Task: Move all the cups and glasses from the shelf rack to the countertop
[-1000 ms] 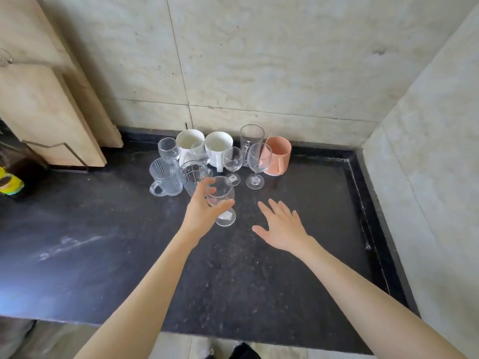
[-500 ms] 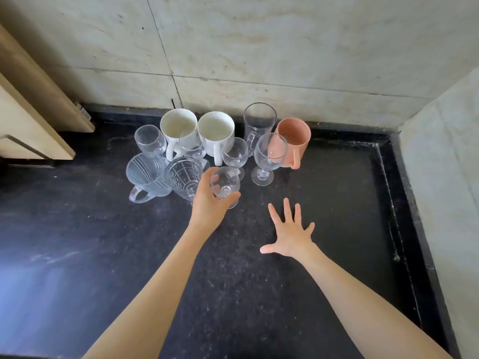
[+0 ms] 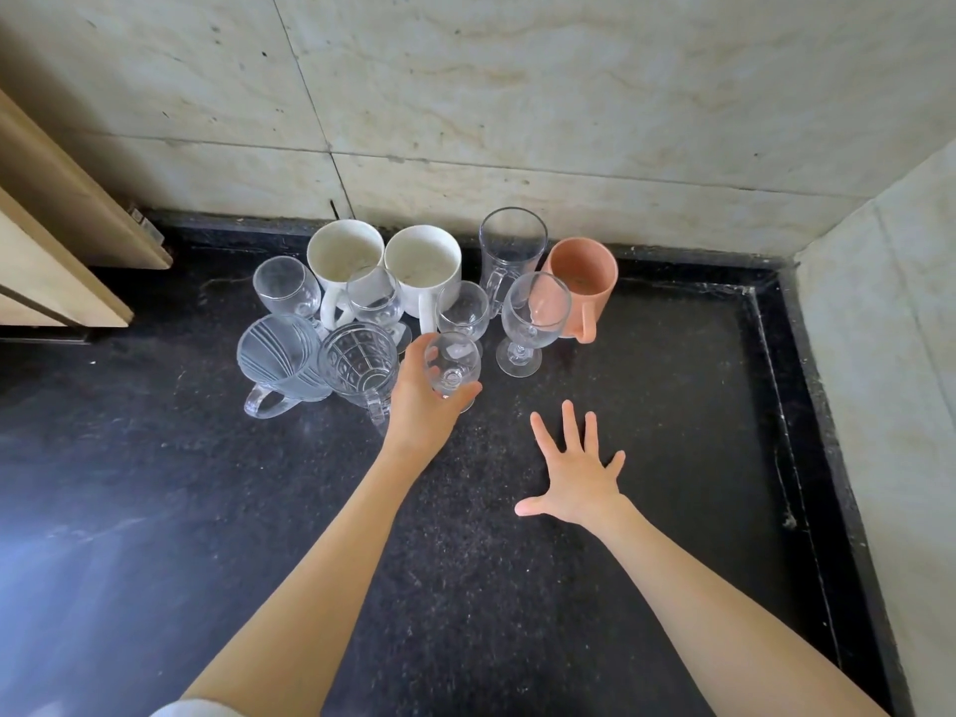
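Between the left hand's (image 3: 421, 406) thumb and curled fingers sits a small stemmed glass (image 3: 452, 365), gripped round the bowl; thumb on the near right side, fingers wrapping the far left side. Glass is clear, empty, rounded bowl on a short stem, long axis upright or close to it, mouth up. Its foot shows below the thumb, at or just above the black countertop (image 3: 672, 406); contact cannot be confirmed. Judgement: this is the set-down step, and the coming move is a straight release with the fingers opening outward, so what matters is clearance on the finger side. Just left of the fingers, nearly touching the knuckles, stands a patterned glass mug (image 3: 359, 362); just beyond the fingertips a second small stemmed glass (image 3: 462, 312). Risk: opening fingers could knock either one. Farther out: a taller wine glass (image 3: 533, 315) to the right, a frosted glass mug (image 3: 279, 354) far left, two white mugs (image 3: 383, 261), a tall clear glass (image 3: 512, 245) and a pink cup (image 3: 584, 282) near the wall. The right hand (image 3: 577, 478) is nearby, holding nothing, fingers straight and spread, palm down over the counter to the right of the held glass.
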The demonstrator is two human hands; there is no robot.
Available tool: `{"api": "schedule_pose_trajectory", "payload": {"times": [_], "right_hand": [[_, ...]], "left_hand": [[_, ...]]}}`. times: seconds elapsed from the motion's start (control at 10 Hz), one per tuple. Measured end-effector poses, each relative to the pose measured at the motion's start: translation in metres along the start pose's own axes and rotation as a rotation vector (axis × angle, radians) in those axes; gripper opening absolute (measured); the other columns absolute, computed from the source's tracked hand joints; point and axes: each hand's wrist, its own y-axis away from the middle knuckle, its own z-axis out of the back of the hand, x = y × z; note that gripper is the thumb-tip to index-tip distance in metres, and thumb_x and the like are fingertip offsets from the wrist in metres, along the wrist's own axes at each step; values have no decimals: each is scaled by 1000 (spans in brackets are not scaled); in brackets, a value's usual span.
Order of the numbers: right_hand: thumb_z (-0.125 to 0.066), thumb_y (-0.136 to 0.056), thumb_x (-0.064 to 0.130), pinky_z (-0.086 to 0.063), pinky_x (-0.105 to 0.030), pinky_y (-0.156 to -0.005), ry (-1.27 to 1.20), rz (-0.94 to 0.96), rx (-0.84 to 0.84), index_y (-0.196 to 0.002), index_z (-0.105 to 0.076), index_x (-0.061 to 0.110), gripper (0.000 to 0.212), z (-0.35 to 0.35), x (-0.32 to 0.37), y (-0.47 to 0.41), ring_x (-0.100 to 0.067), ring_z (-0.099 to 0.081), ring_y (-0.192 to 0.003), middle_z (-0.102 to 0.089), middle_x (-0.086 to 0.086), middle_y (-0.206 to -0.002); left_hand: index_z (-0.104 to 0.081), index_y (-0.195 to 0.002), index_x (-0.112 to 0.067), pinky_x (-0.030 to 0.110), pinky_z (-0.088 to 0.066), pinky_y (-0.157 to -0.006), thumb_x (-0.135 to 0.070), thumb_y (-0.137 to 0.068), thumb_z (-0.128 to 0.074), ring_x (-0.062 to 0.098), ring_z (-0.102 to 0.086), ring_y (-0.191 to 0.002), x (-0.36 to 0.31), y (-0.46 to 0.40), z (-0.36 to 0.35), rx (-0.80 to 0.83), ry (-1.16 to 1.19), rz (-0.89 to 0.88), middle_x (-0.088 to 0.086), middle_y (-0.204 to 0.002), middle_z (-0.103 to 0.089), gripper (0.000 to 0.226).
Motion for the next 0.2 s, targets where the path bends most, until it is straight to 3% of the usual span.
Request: {"api": "schedule_pose_trajectory", "payload": {"times": [0.2], "right_hand": [[-67, -66, 65, -2, -68, -106, -16, -17, -6, -141, 20, 39, 118, 0, 0, -1, -35, 27, -138, 33, -5, -151]], "left_hand": [[-21, -144, -18, 34, -39, -105, -20, -80, -69, 15, -38, -131, 6, 10, -5, -24, 121, 42, 1, -149, -31, 80]]}}
